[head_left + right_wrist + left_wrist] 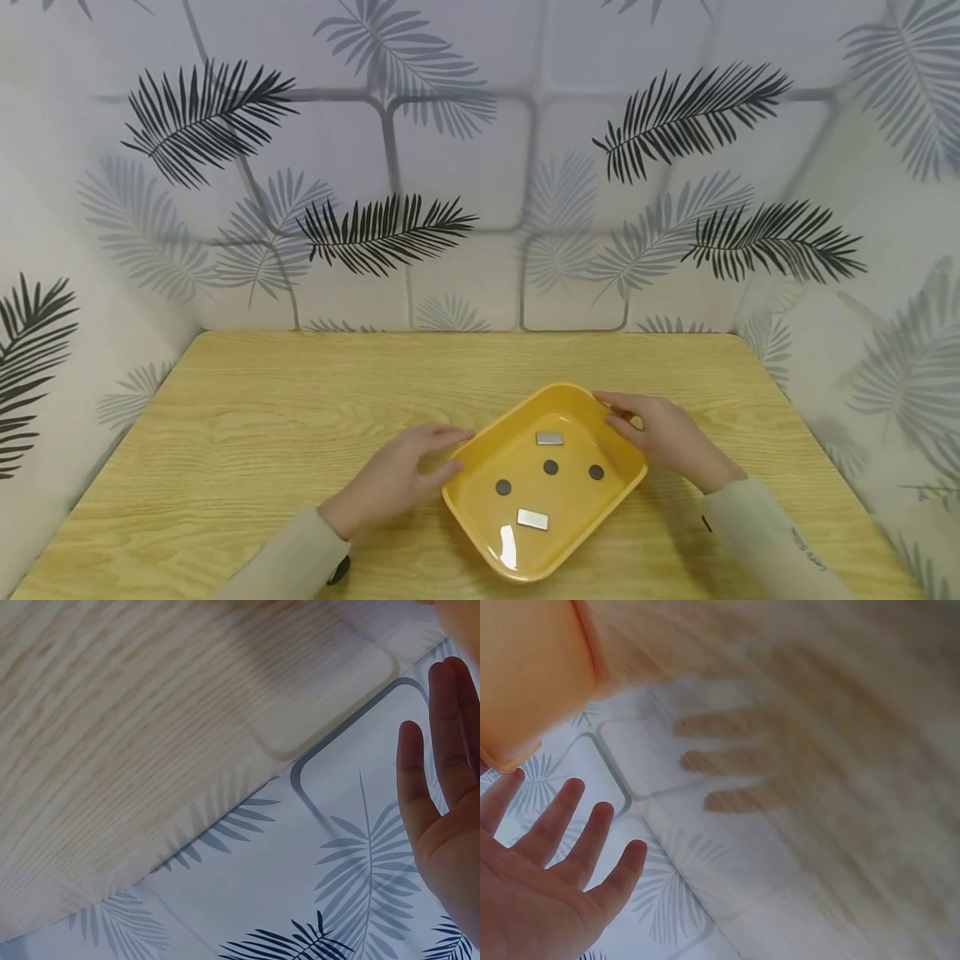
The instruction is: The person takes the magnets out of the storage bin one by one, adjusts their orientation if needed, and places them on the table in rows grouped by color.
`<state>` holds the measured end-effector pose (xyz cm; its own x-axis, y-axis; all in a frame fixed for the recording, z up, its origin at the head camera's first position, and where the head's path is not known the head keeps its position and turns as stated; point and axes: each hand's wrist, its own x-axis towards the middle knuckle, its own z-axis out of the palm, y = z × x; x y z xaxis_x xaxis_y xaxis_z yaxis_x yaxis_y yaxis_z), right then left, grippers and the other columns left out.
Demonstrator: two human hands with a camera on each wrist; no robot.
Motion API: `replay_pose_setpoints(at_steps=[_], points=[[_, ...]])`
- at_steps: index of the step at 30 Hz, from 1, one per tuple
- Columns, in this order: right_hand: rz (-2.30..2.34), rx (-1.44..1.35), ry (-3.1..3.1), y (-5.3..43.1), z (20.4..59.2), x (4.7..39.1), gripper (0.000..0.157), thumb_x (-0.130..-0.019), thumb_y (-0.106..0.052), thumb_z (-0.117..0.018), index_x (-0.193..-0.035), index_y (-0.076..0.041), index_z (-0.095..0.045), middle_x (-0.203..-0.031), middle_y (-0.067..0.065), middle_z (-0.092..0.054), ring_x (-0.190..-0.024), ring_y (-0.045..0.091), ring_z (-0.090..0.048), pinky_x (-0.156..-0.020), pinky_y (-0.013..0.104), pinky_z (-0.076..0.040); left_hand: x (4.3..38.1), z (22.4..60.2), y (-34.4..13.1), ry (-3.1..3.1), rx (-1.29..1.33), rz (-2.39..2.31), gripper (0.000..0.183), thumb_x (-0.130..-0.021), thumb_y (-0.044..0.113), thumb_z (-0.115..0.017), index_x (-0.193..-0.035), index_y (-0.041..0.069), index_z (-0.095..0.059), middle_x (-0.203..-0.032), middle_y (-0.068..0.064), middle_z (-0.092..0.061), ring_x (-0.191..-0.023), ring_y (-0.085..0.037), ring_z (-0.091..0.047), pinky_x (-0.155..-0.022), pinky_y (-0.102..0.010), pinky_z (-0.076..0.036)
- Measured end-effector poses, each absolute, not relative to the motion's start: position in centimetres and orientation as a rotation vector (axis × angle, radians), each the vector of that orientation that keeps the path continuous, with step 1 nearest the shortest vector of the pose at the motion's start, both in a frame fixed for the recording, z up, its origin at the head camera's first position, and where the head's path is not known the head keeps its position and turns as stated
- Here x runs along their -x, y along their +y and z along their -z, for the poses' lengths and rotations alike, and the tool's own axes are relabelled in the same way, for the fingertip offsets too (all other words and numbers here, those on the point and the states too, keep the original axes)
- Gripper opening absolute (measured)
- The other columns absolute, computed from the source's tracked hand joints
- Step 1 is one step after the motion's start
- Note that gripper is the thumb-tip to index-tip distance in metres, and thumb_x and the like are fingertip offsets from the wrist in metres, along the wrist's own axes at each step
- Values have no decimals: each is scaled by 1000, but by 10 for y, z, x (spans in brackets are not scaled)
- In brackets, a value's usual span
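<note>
A yellow plastic tray [512,546] lies turned at an angle on the wooden table. On its floor are three dark round discs, one at the centre [551,467], one at the left [503,487] and one at the right [596,472]. Two silver rectangular pieces, a far one [549,438] and a near one [532,519], lie flat beside them. My left hand [401,471] is at the tray's left corner, fingers spread and fairly straight in the left wrist view. At the far right side, my right hand [667,437] has extended fingers by the rim; firm contact is unclear.
The light wood table [300,400] runs back to a wall [465,283] patterned with dark and grey leaves. Similar leaf-patterned surfaces flank both sides. The hands cast soft shadows on the tabletop.
</note>
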<state>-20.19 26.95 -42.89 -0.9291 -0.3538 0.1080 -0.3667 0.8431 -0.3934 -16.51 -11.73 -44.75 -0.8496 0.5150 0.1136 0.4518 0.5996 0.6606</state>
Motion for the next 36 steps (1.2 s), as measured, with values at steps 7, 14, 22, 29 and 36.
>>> replay_pose_setpoints(at_steps=[7,14,22,29,36], points=[[-621,-573,-2997,270,430,203,42,-100,-20,-67,-141,-11,-64,-103,0,-76,-92,13,-66,-76,32,-57,174,446,-117,2722,-823,-1109,42,-103,29,-64,-144,20,-62,-144,-10,-62,-135,-36,-57,-113,-58,-47],[-552,-567,-2989,268,427,203,42,-99,-21,-68,-140,-10,-64,-96,-3,-74,-84,9,-63,-70,28,-52,171,442,-114,2765,-719,-1169,53,-100,38,-67,-148,19,-57,-149,-5,-60,-140,-32,-55,-116,-56,-45],[-552,-542,-2954,268,422,203,42,-99,-25,-69,-138,-7,-65,-101,2,-76,-87,16,-68,-71,33,-54,157,433,-107,2814,-500,-1289,59,-95,36,-75,-148,19,-55,-146,-1,-61,-131,-25,-60,-110,-52,-50],[-578,-542,-2911,269,424,203,41,-99,-23,-69,-137,-7,-66,-104,4,-77,-86,18,-69,-70,32,-53,137,426,-102,2766,-293,-1517,56,-92,31,-79,-142,16,-58,-142,-4,-61,-126,-26,-59,-109,-55,-48],[-708,-518,-2897,269,430,205,40,-100,-21,-68,-138,-8,-65,-112,5,-77,-96,23,-69,-83,43,-58,118,428,-93,2701,-159,-1655,53,-92,28,-79,-138,13,-58,-139,-7,-56,-120,-25,-55,-103,-49,-48]])
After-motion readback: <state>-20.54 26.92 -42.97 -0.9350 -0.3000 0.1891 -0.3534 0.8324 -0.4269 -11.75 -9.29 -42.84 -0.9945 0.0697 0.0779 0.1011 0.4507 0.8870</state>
